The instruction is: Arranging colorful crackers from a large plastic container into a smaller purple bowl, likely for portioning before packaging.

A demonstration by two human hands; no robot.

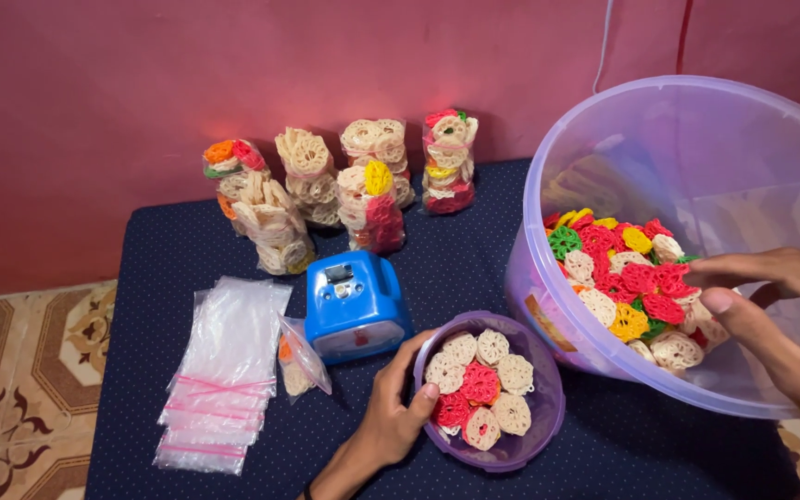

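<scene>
While the small purple bowl [543, 421] is gripped by the left hand [391, 421], crackers [645, 287] are touched by the right hand's [780, 319] half-open fingers [724, 270].

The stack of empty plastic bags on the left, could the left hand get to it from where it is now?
Probably yes. The left hand grips the small purple bowl, and the stack of empty plastic bags lies just to its left on the dark cloth. Only a small part-filled bag sits between, low and off the direct path.

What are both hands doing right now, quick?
Left hand: closed on the rim of the small purple bowl.
Right hand: open inside the big tub, fingers over the coloured crackers, holding nothing.
</scene>
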